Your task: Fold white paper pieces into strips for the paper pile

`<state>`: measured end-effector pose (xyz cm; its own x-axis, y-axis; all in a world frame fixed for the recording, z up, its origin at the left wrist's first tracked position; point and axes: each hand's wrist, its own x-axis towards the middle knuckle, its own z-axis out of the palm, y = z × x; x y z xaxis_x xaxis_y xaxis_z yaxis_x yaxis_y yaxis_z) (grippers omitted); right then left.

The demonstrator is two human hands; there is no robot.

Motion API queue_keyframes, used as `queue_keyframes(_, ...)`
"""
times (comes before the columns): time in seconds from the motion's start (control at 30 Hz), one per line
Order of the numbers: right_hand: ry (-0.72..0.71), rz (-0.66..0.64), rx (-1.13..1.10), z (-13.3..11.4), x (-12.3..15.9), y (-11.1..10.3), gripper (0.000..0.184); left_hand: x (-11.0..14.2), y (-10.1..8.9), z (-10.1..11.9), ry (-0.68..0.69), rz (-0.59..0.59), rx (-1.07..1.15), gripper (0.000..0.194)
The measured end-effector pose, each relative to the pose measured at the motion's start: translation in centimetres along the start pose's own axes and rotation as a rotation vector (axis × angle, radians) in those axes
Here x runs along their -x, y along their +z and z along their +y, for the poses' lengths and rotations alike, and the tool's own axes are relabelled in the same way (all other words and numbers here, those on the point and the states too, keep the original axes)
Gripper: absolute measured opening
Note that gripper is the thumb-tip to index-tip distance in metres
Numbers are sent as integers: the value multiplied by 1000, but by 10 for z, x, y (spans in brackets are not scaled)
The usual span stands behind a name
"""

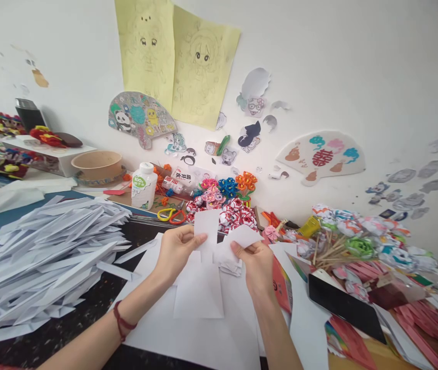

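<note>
Between thumb and fingers, my left hand [181, 249] pinches a small white paper rectangle [208, 227] that stands upright. My right hand [255, 257] grips another white paper piece [244, 238], tilted to the right. Both hands are over large white sheets [199, 341] on the dark table. Below the hands lies a smaller white paper [198, 293], with further small pieces [231, 267] beside it, partly hidden by my right hand. A big heap of folded white paper strips [57, 257] spreads to the left of my left arm.
Behind the hands are scissors [171, 215], a white bottle [144, 186] and red-and-white paper flowers [237, 215]. A black phone [345, 307] lies at the right, near paper flowers on sticks [361, 226]. A round tan container [97, 167] stands at the back left against the wall.
</note>
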<state>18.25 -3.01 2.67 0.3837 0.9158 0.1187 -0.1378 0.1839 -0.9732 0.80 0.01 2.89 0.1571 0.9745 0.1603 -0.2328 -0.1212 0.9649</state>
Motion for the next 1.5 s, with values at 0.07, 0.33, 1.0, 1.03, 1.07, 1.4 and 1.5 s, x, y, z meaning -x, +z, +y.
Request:
queue_keyframes(0.07, -22, 22, 7, -1, -2, -4, 29, -1, -3, 2, 21, 30, -19, 23)
queue_keyframes(0.33, -36, -132, 132, -8, 0, -2, 29, -3, -4, 10, 102, -11, -214, 28)
queue_keyframes(1.0, -14, -400, 278, 0, 7, 10, 38, 5, 6, -8, 216, -36, -932, 43)
queue_keyframes(1.03, -15, -387, 293, 1, 6, 9, 38, 5, 6, -6, 227, -50, -969, 43)
queue_keyframes(1.07, -18, -368, 314, 3, 4, 7, 38, 4, 5, -4, 237, -61, -1003, 43)
queue_keyframes(1.4, -105, -57, 701, 3, -23, -38, 29, -6, -15, -10, 198, -142, -1408, 25)
queue_keyframes(1.5, -82, -112, 784, 7, -24, -41, 29, -4, -16, -18, 180, -269, -1477, 18)
